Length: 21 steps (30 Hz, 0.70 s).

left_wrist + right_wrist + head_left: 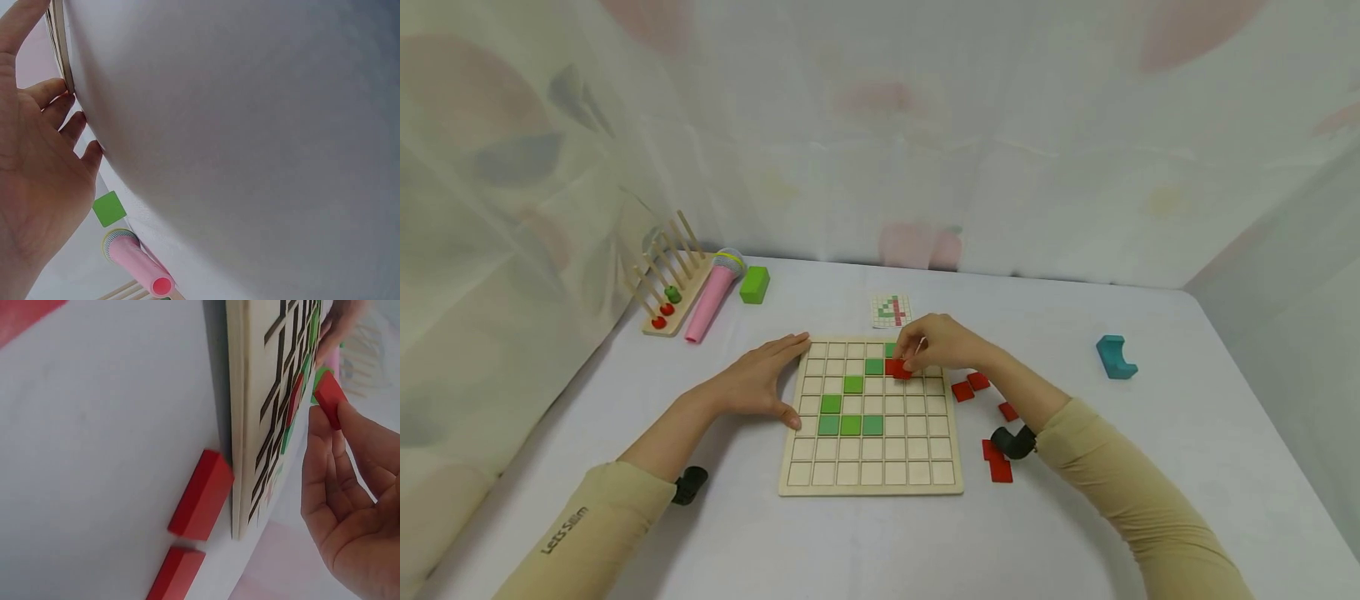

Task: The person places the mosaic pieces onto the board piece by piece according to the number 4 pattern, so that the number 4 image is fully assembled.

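Observation:
A square wooden grid board (871, 491) lies on the white table, with several green tiles (853, 384) set in its cells. My right hand (951, 342) pinches a red square tile (330, 399) between thumb and fingers, close over the upper right part of the board. In the right wrist view, another red tile (295, 399) sits in a cell between green ones. At the board's left edge, my left hand (758, 382) rests with fingers and thumb spread, touching the side.
Loose red tiles (1000, 470) lie right of the board. Behind it is a small pattern card (880, 312). A pegged wooden stand (681, 310), a pink toy microphone (711, 303) and a green block (755, 285) stand at the back left. A teal curved block (1115, 358) lies far right.

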### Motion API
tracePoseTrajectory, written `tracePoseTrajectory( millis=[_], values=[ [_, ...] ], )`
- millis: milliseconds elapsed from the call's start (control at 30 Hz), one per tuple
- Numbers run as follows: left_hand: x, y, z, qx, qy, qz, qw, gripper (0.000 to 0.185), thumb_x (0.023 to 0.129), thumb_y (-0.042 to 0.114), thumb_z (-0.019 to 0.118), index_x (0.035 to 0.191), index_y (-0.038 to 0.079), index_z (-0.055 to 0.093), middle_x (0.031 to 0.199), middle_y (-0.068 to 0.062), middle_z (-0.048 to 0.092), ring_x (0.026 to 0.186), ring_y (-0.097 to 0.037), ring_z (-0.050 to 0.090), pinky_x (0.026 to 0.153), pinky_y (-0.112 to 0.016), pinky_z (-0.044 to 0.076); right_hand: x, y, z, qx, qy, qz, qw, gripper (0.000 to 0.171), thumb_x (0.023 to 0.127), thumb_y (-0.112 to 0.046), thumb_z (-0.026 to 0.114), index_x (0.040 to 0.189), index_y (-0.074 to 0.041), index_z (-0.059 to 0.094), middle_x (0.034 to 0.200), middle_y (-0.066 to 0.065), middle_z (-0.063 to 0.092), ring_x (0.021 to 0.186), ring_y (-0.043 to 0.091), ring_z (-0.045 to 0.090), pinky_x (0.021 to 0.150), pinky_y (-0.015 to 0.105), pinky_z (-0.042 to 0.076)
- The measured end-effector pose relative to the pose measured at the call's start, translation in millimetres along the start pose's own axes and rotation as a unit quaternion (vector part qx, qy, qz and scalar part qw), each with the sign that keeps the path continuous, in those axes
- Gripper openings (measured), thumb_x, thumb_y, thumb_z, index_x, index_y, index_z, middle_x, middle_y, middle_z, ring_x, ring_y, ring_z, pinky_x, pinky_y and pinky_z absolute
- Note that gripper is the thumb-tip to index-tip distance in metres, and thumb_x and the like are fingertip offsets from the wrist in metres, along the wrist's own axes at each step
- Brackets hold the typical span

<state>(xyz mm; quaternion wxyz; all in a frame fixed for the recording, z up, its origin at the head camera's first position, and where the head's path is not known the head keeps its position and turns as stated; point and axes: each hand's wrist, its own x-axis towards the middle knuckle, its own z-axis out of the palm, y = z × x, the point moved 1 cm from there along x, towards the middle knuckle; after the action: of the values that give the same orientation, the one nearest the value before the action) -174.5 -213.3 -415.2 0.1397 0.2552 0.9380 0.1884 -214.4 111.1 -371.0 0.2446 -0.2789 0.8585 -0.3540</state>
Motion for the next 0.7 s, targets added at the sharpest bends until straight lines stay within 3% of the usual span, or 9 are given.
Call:
tracePoseTrajectory(
  millis=[367,700],
  values=[
    [0.7,-0.1,0.3,0.001,0.002,0.001,1.0,0.132,0.053,0.066,0.086,0.155,0.006,0.028,0.166,-0.01,0.024,0.153,-0.037,0.022,0.122,-0.061,0.024,8,-5,12,-0.038,0.0,0.016,0.999,0.014,0.084,-0.007,0.071,0.096,-0.013,0.076,0.085,0.001,0.073,0.077,0.01,0.064,0.073,0.022,0.052],
    [0.3,0.1,-0.2,0.001,0.002,0.002,1.0,0.133,0.053,0.066,0.086,0.155,0.006,0.028,0.166,-0.012,0.024,0.153,-0.037,0.022,0.121,-0.062,0.024,7,-8,18,-0.024,0.008,0.037,0.999,0.01,0.082,-0.007,0.074,0.091,-0.011,0.076,0.079,0.0,0.073,0.072,0.008,0.061,0.067,0.02,0.049]
  ],
)
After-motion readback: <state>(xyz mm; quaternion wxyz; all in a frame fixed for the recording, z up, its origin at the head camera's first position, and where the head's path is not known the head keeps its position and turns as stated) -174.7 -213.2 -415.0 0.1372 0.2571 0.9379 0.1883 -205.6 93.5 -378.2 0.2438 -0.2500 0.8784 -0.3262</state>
